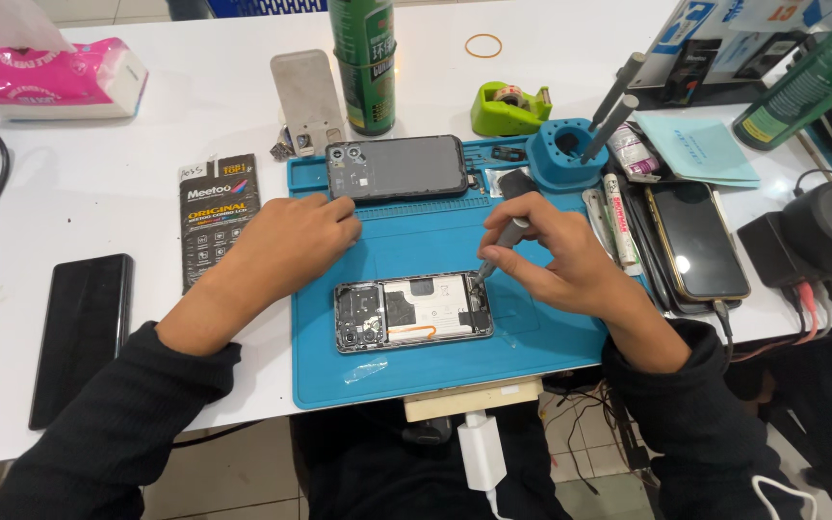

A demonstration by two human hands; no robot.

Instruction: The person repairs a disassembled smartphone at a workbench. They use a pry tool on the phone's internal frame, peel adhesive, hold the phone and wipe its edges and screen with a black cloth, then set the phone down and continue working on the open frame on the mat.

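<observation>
A: Nearest to us hangs a white charger block (481,453), just below the near edge of the blue mat (416,241).

B: And on that mat, toward its near side, lies the opened phone (413,310), back cover off, its battery and boards showing.

A: Our right hand (560,255) sits over the mat's right part. Its fingers (517,252) are pinched shut round a grey screwdriver (505,236), the tip resting at the opened phone's top right corner.

B: Our left hand (291,241) lies at the mat's left edge, knuckles up, fingers curled under. We cannot tell whether it holds anything.

A: At the mat's far edge lies 1 dark back cover (397,167), well apart from the opened phone.

B: At the mat's far right corner stands a blue tool holder (560,154) with 2 grey handles sticking out. Right of the mat lies a black phone (697,241), and left of it a dark packet (216,217) on the white desk (98,183).

A: Farther left of the mat lies another black phone (84,332).
</observation>
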